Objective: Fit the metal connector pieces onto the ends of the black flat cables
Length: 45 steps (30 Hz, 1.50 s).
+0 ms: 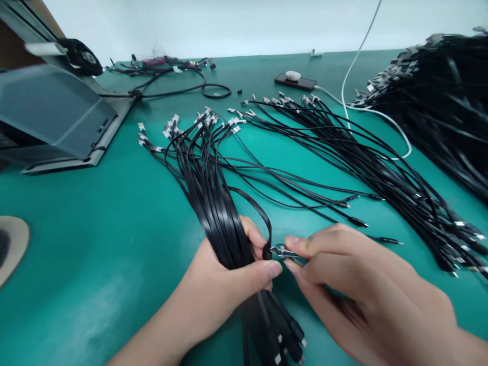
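My left hand is closed around a bundle of flat black cables, whose connector ends hang below the fist. Out of the bundle, one cable bends up and over, and its black connector end is pinched at my left thumb and fingers. My right hand grips small silver nail clippers, their jaws at that connector end. Fingers partly cover the clippers. White-tagged far ends of the bundle lie fanned out on the green table.
More black cables lie loosely to the right, beyond my right hand. A big cable heap fills the far right. Behind are a phone on a white cord and tangled wires. At left stands a grey machine.
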Available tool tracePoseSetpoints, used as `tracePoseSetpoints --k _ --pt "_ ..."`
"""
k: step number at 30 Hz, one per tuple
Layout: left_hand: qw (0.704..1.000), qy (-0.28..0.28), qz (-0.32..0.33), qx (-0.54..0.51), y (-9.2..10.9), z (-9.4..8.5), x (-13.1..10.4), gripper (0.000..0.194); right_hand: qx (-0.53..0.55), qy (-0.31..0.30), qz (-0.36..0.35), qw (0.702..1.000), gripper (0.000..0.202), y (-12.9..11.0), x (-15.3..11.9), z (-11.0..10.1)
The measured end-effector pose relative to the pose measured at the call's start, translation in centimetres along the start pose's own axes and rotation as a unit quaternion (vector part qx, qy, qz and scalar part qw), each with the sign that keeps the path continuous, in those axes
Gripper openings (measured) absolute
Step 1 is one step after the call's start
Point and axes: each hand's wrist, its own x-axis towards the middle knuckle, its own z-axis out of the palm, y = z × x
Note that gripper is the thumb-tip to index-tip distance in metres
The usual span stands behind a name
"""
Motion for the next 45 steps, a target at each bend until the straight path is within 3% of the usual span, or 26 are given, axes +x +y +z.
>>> tracePoseSetpoints --k 14,22,29,33,39,45 --pt "0.999 -0.029 0.0 0.025 0.2 -0.4 0.1 0.032 -0.035 -0.009 0.009 0.999 0.015 -0.2 -0.1 0.0" --pt "1.0 -0.017 0.003 0.012 0.0 -0.3 0.0 0.037 -0.05 -0.021 -0.005 0.999 0.02 -0.1 -0.1 -0.5" --pt "0.998 -0.051 0.004 0.033 -0.2 -0.6 0.0 0.022 -0.019 0.097 0.024 0.995 0.018 0.3 0.4 -0.9" --pt "0.999 -0.04 0.007 0.025 -0.2 -0.4 0.0 0.025 -0.019 0.127 0.048 0.991 0.022 0.5 0.8 -0.5" --pt "0.999 -0.025 0.018 0.013 -0.3 -0.1 -0.2 0.024 -0.026 0.063 0.002 0.998 0.022 1.1 1.0 -0.3" --pt "0.999 -0.027 0.017 0.013 -0.2 -0.2 -0.2 0.02 -0.018 0.004 0.013 1.0 0.02 1.7 0.3 0.4"
